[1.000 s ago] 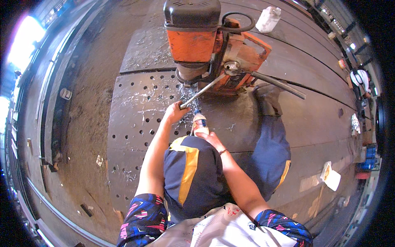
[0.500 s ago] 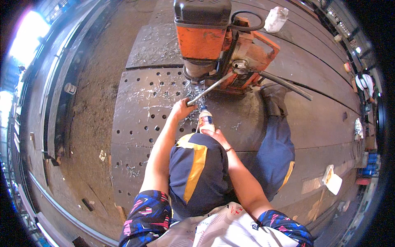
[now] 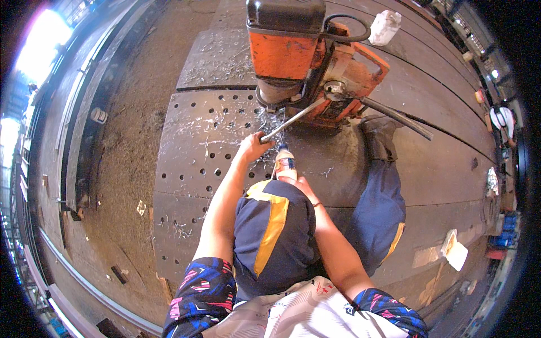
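An orange and black magnetic drill stands on a steel plate with rows of round holes. My left hand is closed around the end of the drill's long feed lever, left of and nearer than the hub. In my right hand is a small clear plastic bottle with a dark cap and pale contents. The bottle's cap points away from me, toward the drill. My bent knee partly hides the right hand's fingers. Curly metal shavings lie around the drill's lower end.
A second lever bar sticks out rightward from the drill. Behind it stands a white plastic container. A white piece lies at the right. Left of the plates is a dirt strip. Another person is at the far right.
The whole view has shifted slightly, so the drill and plates sit a little farther right. Both hands keep their holds on the lever and the bottle.
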Demonstrator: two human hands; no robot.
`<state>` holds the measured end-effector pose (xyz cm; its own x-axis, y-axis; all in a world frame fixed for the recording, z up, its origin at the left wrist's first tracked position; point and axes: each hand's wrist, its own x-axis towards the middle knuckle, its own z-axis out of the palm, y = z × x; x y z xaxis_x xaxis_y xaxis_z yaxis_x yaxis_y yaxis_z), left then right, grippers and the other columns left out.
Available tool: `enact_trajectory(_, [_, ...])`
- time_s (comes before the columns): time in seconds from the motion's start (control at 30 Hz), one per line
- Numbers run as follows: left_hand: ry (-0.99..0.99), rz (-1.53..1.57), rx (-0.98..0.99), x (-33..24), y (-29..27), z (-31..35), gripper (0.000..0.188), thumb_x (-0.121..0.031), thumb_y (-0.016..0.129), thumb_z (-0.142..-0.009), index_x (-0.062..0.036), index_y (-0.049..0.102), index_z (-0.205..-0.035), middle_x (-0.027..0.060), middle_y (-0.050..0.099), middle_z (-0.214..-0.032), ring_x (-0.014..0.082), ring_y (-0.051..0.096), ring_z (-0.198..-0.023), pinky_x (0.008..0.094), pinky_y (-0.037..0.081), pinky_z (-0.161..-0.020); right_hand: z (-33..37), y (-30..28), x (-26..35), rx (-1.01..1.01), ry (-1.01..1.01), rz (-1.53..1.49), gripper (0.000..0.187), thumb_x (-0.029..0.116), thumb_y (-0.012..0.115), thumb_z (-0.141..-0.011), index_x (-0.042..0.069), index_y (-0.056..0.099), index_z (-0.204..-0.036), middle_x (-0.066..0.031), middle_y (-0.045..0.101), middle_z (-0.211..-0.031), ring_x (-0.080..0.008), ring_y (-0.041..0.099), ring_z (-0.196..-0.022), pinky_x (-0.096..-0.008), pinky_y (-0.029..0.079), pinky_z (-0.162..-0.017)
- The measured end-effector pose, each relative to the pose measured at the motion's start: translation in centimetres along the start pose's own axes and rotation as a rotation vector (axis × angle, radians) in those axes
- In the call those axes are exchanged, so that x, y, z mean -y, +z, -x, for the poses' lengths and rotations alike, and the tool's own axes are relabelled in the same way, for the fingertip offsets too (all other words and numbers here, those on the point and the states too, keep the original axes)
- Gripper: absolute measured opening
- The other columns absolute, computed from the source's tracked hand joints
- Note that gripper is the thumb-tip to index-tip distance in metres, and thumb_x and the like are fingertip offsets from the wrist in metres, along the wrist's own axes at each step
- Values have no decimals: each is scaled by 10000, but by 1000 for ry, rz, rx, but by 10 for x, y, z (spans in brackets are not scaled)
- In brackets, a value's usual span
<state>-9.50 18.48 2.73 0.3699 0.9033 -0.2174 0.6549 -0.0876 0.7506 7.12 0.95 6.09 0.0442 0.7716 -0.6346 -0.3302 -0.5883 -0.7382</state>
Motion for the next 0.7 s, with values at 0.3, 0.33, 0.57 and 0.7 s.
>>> enact_trajectory(0.3, [-12,-15,9,0,1,-1,492,-482,748,-809,-23,666,-966,202,696,-882,331,680,-830,451,508,-751,-3,-4,-2,-4,7,48,352,265,801,-779,10,715,-1006,-63,719,-903,-158,682,-739,-294,531,-671])
enact_trajectory(0.33, [-17,-12,23,-2,-1,0,506,-483,746,-808,-18,666,-993,214,699,-902,351,684,-862,458,510,-769,-4,-4,-4,-3,7,37,350,263,800,-778,11,715,-1005,-64,720,-903,-159,682,-741,-294,532,-673])
enact_trajectory(0.57, [-11,18,28,-10,-3,2,504,-471,752,-804,-14,667,-997,227,694,-882,368,684,-855,458,507,-763,-13,-11,-21,14,-23,-35,321,247,797,-777,21,721,-993,-58,721,-905,-159,680,-756,-290,531,-694])
enact_trajectory(0.7, [-19,6,21,-9,-4,5,494,-467,754,-803,-15,670,-984,223,694,-877,363,684,-844,460,505,-759,-8,-7,-13,5,0,-14,326,246,797,-780,9,719,-990,-60,720,-900,-159,682,-754,-290,532,-695])
